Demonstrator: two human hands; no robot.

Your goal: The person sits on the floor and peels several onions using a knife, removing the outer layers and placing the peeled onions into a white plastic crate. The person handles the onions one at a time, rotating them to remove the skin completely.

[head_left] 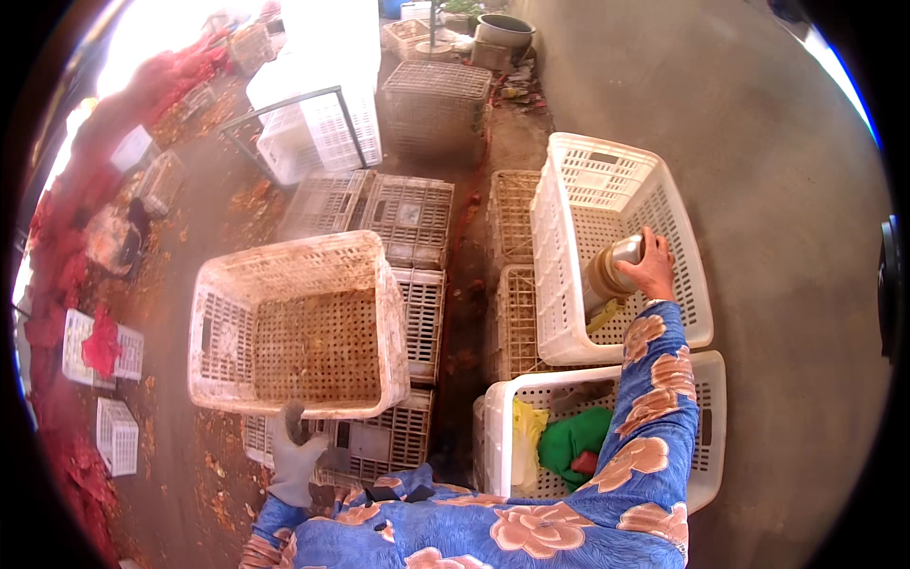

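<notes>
littered brown floor [175,417], left of frame | right hand [654,266] clasps silver-ended jar [599,275] inside white crate [699,294], right of centre | risk: smooth end might slip | gloved left hand [297,460] at stained crate [318,346], cannot tell if gripping; uneven pull could tip it

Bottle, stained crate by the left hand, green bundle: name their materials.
Bottle: silvery end probably metal, by its shine; brownish body unclear, perhaps glass or plastic.
Stained crate: likely dull moulded plastic, by its regular holes and rounded corners.
Green bundle: probably matte cloth, by soft folds.
</notes>
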